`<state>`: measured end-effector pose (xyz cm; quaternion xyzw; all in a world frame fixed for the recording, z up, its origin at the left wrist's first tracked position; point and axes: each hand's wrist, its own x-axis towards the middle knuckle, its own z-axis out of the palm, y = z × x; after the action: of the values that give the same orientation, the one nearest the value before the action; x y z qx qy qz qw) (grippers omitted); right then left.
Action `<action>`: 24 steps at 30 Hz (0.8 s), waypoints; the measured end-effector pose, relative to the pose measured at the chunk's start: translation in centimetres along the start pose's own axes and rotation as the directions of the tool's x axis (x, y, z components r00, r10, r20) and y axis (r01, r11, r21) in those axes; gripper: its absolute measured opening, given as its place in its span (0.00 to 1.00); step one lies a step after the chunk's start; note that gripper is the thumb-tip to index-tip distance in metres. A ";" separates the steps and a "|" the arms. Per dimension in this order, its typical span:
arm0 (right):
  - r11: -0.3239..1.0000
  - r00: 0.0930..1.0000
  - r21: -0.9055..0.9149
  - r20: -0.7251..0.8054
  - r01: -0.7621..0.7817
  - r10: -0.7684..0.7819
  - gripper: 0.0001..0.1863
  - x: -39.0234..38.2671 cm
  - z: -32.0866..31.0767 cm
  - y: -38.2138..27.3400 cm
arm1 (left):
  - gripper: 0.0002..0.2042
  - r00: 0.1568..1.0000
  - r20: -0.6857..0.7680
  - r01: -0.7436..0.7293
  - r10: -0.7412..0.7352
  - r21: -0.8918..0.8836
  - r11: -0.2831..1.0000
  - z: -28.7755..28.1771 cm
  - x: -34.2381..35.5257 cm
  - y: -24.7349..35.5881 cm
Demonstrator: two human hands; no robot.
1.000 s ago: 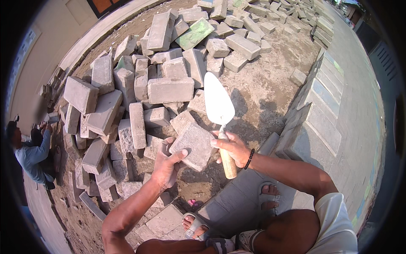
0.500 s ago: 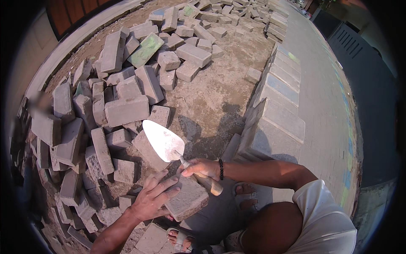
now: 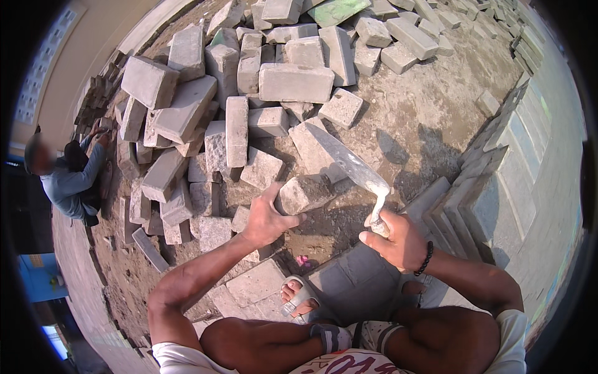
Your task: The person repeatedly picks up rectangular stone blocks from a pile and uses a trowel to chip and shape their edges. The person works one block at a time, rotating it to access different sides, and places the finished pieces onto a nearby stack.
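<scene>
My left hand grips a rough grey paving block by its left end, thumb along the near side and fingers partly hidden behind it. The block is at the near edge of the loose pile, above bare soil. To the right, my right hand is closed round the handle of a pointed trowel. Its blade slants away to the far left, seen at a steep angle, and stays apart from the block. Most of the handle is hidden in my fist.
A heap of loose paving blocks spreads ahead and left. Stacked blocks line the right side beside a paved strip. Laid pavers lie by my sandalled foot. Another person crouches at far left, hands at some blocks.
The view has swung left, bringing the other person into sight. My hands have moved apart: the block has shifted farther from my body, and the trowel has turned away from it to the right.
</scene>
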<state>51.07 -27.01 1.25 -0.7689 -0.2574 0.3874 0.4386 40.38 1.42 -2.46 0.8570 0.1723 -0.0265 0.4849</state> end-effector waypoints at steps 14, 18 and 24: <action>0.948 0.988 -0.285 0.010 -0.144 0.153 0.23 3.9 -0.1 3.8 | 0.28 0.994 -0.089 -0.054 0.066 0.128 0.990 0.0 0.3 2.3; 0.997 0.998 -0.079 0.064 0.019 -0.014 0.18 1.2 -0.1 -3.0 | 0.31 0.999 -0.053 0.014 -0.008 0.114 0.993 0.1 0.6 2.6; 0.957 0.991 -0.277 0.122 0.083 -0.051 0.18 1.4 1.8 -0.9 | 0.29 0.994 -0.095 -0.043 0.059 0.160 0.986 -0.2 0.3 2.5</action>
<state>50.36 -24.69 0.89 -0.7910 -0.3605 0.3749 0.3222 41.43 0.50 -0.36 0.8971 0.1714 0.0152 0.4069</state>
